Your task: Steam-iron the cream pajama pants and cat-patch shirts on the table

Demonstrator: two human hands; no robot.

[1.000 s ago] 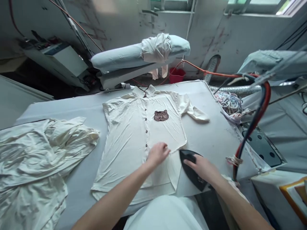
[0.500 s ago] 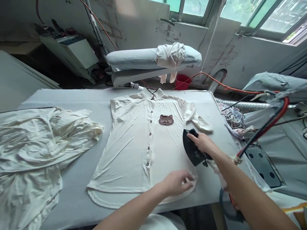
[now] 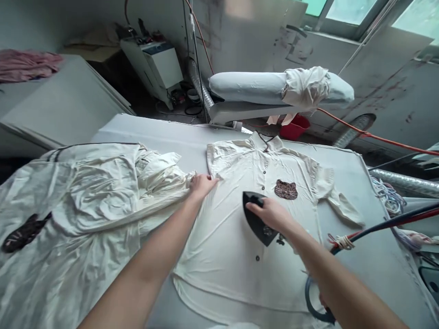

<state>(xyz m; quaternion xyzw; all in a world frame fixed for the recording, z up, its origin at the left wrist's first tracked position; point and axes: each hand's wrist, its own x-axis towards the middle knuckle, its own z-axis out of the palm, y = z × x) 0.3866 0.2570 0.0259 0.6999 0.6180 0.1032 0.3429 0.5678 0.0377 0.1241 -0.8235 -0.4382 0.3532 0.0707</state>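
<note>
A cream short-sleeved shirt (image 3: 236, 251) with dark buttons and a brown cat-face patch (image 3: 286, 189) lies front up across the padded table. My right hand (image 3: 274, 214) is closed around the handle of a black iron (image 3: 255, 219), which rests on the shirt's front over the button line, left of the patch. At the left side of the shirt, just below the sleeve, my left hand (image 3: 203, 185) pinches the fabric's edge; its fingertips are partly hidden. Beside that hand lies a heap of cream garments (image 3: 103, 192) with a similar dark patch.
A padded sleeve board (image 3: 247, 87) with a bunched cloth stands behind the table (image 3: 154, 130). A red bucket (image 3: 295, 127) sits beneath it. The iron's dark and red hoses (image 3: 377, 226) run off to the right. Pink cloth (image 3: 27, 65) lies on a surface at far left.
The iron has moved left from the shirt's right edge to its button line. My left hand has gone from the lower right hem to the left side below the sleeve. The view has swung left.
</note>
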